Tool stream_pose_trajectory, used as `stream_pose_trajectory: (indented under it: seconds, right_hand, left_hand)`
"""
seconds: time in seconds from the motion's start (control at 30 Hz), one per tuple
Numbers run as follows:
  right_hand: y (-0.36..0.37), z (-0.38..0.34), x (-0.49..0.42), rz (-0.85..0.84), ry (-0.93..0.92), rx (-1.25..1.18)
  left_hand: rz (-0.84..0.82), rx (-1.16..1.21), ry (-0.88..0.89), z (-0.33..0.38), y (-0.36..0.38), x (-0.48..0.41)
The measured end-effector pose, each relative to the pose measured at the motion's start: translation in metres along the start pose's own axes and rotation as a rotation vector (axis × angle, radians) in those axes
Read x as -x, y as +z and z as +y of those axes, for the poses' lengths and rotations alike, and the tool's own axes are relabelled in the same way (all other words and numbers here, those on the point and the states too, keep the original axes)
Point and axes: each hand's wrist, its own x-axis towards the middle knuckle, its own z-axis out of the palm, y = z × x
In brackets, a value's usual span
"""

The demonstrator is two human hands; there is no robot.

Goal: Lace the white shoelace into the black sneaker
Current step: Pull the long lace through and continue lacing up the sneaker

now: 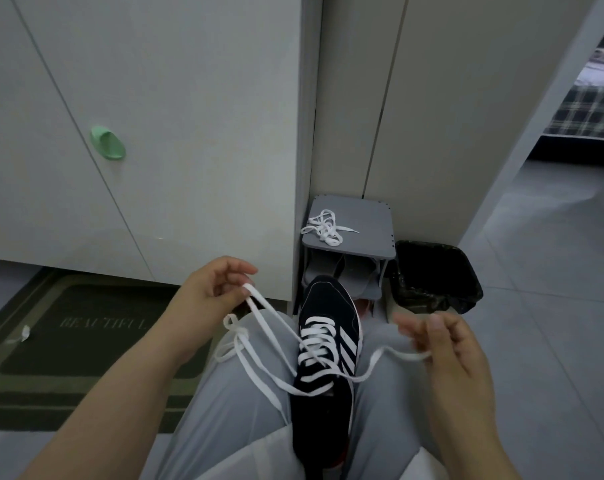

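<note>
The black sneaker (pixel 324 344) with white side stripes is wedged between my knees, toe pointing away. A white shoelace (pixel 314 337) crosses its eyelets in several rows. One long free end runs up and left to my left hand (pixel 210 289), which pinches it above my left thigh; a loop of slack hangs over that thigh. The other end runs right to my right hand (pixel 445 344), whose fingers curl round it beside my right knee.
A grey stool (pixel 362 220) ahead carries a second loose white lace (pixel 324 226). A black-lined bin (pixel 435 275) stands to its right. White cabinet doors with a green handle (pixel 107 142) rise on the left, above a dark doormat (pixel 86 337). Grey tiled floor lies to the right.
</note>
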Motion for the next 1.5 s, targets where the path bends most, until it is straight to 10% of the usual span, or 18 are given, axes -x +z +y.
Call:
stream_pose_trajectory:
  seconds: [0.17,0.33,0.63,0.83,1.13,1.5]
  right_hand:
    - [0.026,0.032,0.013,-0.424,-0.15,0.498]
    - [0.038,0.063,0.016,-0.497,-0.497,0.939]
    - [0.013,0.012,0.009,-0.209,0.149,-0.104]
    - [-0.018,-0.005,-0.005,0.069,0.154,-0.455]
    - [-0.026,0.016,-0.004,0.075,0.075,0.03]
    - [-0.011,0.05,0.001,-0.551,-0.332,0.861]
  left_hand:
    - [-0.025,0.063,-0.064,0.001,0.006,0.005]
    - [0.012,-0.078,0.006,-0.003,0.01,0.007]
    - [-0.183,-0.816,0.306,-0.031,0.035,0.016]
    - [-0.318,-0.851,0.296,-0.036,0.049,0.019]
    - [-0.451,-0.847,0.301,-0.034,0.044,0.021]
    - [-0.087,-0.814,0.527,-0.046,0.068,0.035]
